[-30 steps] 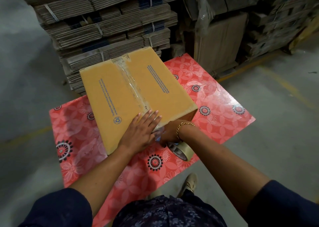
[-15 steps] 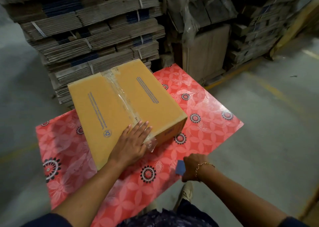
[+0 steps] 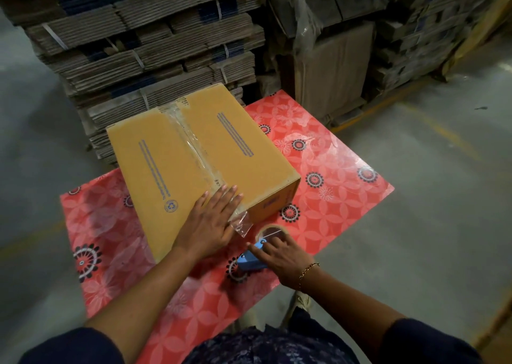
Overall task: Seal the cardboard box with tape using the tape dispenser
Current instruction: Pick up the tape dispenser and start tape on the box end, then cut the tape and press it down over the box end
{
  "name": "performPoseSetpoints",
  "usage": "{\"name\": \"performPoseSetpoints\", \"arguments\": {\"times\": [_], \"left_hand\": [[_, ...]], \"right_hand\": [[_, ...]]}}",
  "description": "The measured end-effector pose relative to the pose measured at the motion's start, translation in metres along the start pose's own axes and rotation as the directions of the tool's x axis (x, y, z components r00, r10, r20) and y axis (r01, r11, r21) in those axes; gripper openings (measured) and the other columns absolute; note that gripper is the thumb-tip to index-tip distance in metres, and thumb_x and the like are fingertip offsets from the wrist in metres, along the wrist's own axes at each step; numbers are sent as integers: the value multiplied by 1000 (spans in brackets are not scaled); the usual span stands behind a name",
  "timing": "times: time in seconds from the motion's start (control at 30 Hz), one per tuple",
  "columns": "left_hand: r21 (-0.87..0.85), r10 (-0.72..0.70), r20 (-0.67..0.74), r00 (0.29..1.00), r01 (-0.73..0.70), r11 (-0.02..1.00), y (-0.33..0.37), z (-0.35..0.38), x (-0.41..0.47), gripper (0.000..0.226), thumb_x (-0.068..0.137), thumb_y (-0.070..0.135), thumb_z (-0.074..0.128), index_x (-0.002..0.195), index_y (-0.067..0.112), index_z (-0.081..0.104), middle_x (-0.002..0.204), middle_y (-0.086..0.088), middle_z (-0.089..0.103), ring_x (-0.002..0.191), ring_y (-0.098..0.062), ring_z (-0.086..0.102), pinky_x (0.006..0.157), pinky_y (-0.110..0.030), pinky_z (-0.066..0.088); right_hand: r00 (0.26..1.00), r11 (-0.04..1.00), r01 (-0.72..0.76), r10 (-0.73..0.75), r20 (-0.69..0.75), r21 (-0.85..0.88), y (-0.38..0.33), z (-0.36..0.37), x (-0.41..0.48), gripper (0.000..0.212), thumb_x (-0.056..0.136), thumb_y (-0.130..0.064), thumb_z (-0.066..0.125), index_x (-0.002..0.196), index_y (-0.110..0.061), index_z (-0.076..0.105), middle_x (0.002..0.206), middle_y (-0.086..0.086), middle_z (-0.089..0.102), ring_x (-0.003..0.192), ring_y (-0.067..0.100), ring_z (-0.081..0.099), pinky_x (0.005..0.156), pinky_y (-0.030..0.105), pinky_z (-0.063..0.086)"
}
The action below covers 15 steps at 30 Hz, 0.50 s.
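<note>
1. Your cardboard box (image 3: 194, 167) sits on the red flowered table top (image 3: 340, 186), turned at an angle, with its closed flaps facing up.
2. A strip of clear tape (image 3: 194, 144) runs along the centre seam from the far edge to the near edge. Its loose end (image 3: 242, 226) hangs off the near edge, wrinkled and not stuck to the front face.
3. Your left hand (image 3: 210, 225) lies flat on the box top at the near edge, palm down and fingers spread. It holds nothing; it presses on the cardboard and the tape there.
4. The tape dispenser (image 3: 256, 255) lies on the table just in front of the box's near corner, close to the hanging tape end. Its blue handle (image 3: 249, 264) points toward you, and the roll (image 3: 273, 232) is on the far side.
5. Your right hand (image 3: 282, 258) rests on top of the dispenser with the fingers loosely extended over the blue body. They are not wrapped around the handle, so it is an open touch and not a firm hold.
6. A thin gold bracelet (image 3: 307, 271) sits on your right wrist.
7. Bundles of strapped flat cardboard (image 3: 149, 47) are stacked behind the table, and grey concrete floor (image 3: 429, 211) lies to the right.
</note>
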<state>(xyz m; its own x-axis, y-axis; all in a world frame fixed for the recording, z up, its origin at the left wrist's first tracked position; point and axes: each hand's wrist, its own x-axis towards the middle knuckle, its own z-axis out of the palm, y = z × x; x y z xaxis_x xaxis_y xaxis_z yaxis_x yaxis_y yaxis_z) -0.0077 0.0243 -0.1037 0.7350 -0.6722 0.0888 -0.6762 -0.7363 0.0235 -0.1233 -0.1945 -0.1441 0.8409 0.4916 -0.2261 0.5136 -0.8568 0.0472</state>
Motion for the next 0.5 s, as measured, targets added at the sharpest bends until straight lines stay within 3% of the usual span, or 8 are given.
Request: {"name": "performPoseSetpoints", "arguments": {"times": [0.13,0.23,0.33,0.37,0.4,0.43,0.47,0.5], "left_hand": [[-10,-17,7,1000,17,1000,1,-2,0,65,100,48,42,159,26,25,169,3,22,156,-15,18,122,-48,24],[-6,-15,11,1000,15,1000,0,-1,0,65,100,49,40,159,26,25,169,3,22,156,-15,18,122,-48,24],[-9,-12,12,1000,12,1000,0,1,1,66,100,49,41,159,26,24,169,3,22,156,-15,19,122,-49,26],[-8,-10,12,1000,10,1000,-1,2,1,66,100,49,41,159,26,24,169,3,22,155,-16,20,122,-49,27],[-6,-9,15,1000,9,1000,-1,2,1,66,100,48,41,159,26,24,169,3,22,156,-16,20,121,-49,27],[-6,-9,17,1000,9,1000,-1,2,1,66,100,49,41,160,26,24,169,3,22,156,-16,20,122,-49,27],[-8,-11,19,1000,11,1000,-1,1,1,66,100,49,41,160,26,24,169,3,21,156,-16,19,122,-49,27],[-10,-14,17,1000,14,1000,-1,1,1,66,100,49,41,160,26,24,169,2,22,156,-16,20,122,-49,27]], "right_hand": [[1000,999,-15,15,4,-43,-4,19,3,83,80,-20,57,155,-21,21,109,4,65,90,27,55,90,47,48],[999,999,-26,28,-30,40,-3,23,-2,79,81,-20,53,153,-21,21,112,7,61,96,30,55,93,50,44],[969,946,-199,230,-94,257,3,1,1,52,79,-40,50,129,-25,51,114,1,61,106,26,57,93,46,43],[926,858,-292,364,-99,421,4,-9,4,43,78,-44,49,117,-26,56,110,-1,62,103,23,58,90,43,45],[873,670,-352,487,-29,654,6,-22,10,38,77,-45,50,107,-24,59,103,-1,63,95,22,61,84,43,49],[823,328,-347,556,118,878,9,-37,18,36,76,-43,52,102,-19,61,94,1,65,85,24,64,75,45,54],[795,-45,-323,528,297,945,12,-46,26,36,74,-38,54,100,-15,62,85,3,66,74,27,65,63,45,56],[784,-303,-324,445,433,896,16,-53,34,37,72,-35,55,101,-13,64,76,1,67,66,27,64,55,39,54]]}}
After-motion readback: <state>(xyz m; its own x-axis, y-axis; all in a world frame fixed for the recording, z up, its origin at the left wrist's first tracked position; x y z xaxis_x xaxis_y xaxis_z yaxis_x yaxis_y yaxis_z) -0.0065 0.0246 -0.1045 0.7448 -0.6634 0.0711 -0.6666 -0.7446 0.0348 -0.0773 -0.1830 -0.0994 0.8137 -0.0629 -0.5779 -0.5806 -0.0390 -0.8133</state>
